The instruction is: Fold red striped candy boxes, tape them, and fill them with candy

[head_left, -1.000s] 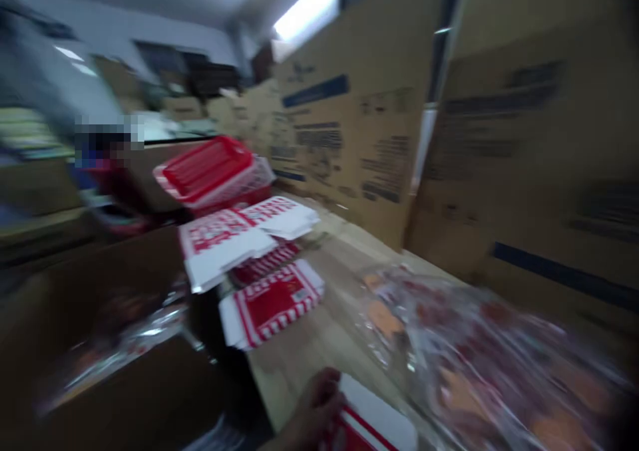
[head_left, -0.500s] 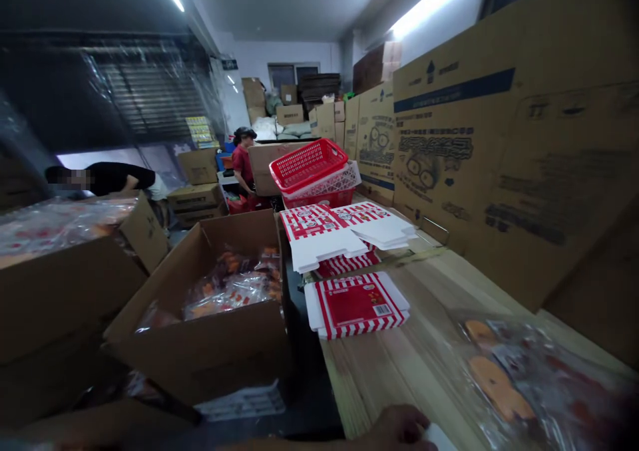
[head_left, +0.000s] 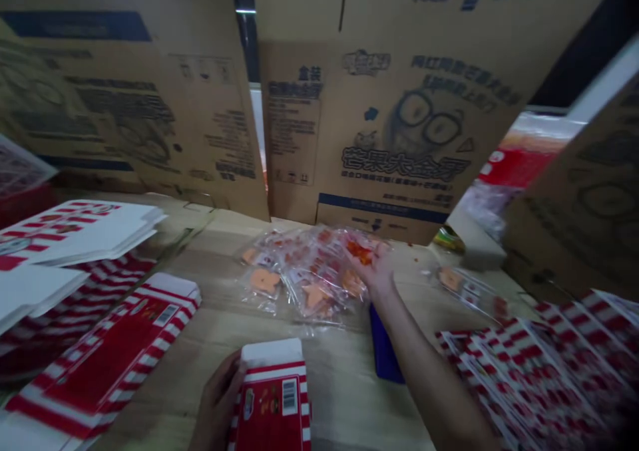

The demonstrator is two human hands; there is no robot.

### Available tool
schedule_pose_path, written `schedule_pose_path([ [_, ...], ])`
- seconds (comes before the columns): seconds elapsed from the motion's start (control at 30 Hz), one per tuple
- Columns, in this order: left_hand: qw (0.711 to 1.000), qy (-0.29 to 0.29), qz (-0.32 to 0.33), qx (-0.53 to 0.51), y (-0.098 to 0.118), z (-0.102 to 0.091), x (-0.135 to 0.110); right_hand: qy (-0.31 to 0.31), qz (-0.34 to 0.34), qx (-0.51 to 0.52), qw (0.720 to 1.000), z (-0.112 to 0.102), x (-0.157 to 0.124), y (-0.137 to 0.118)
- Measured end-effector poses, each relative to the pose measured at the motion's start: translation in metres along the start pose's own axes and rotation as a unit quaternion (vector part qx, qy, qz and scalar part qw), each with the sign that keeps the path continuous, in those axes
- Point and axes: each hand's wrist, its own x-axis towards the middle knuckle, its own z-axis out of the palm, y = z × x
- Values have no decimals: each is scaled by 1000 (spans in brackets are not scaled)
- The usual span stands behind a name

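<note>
Your left hand [head_left: 217, 401] is gripping a red-and-white striped carton [head_left: 273, 398] upright on the wooden table [head_left: 344, 398], fingers wrapped against its side. Your right hand [head_left: 372, 271] is resting on a heap of clear plastic packets [head_left: 304, 275], fingers loosely spread. Flat striped cartons [head_left: 529, 371] are lying on both sides, and printed cardboard boxes [head_left: 379, 132] are standing behind.

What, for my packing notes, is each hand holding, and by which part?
The left hand grips a red-and-white striped cardboard box by its left edge; the right hand rests on clear plastic packets, grip unclear.
</note>
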Motion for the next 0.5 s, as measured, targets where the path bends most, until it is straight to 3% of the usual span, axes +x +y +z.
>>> schedule_pose_path([
  [0.2, 999, 2, -30, -12, 6, 5, -9, -36, 35, -66, 997, 19, -22, 26],
  [0.3, 1000, 10, 11, 8, 6, 9, -6, -24, 50, -106, 993, 21, -31, 31],
  [0.43, 989, -59, 115, 76, 14, 21, -17, 1, 84, -194, 977, 7, -36, 41],
  [0.5, 986, -15, 141, 93, 23, 26, -22, -39, 57, -249, 966, -2, -33, 56],
])
